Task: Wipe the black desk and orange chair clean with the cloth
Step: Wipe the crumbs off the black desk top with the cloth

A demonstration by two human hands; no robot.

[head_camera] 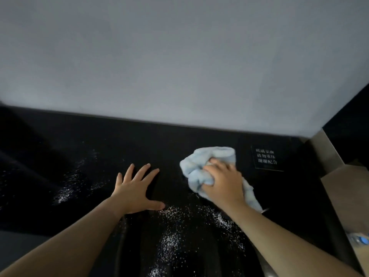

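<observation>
Head view: right hand (223, 182) fingers curl into the cloth (201, 166) on the black desk (169, 140); left hand (135, 188) fingers spread flat.

Two hands (137, 188), one cloth (207, 164), one desk (139, 140).

This looks like a public or office-type room rather than a home. A glossy black worktop (179, 136) runs flush against a plain grey wall (179, 56), and a small black sign (267, 159) with white Chinese characters lies on it near the right corner, a notice of the sort posted for visitors.
</observation>
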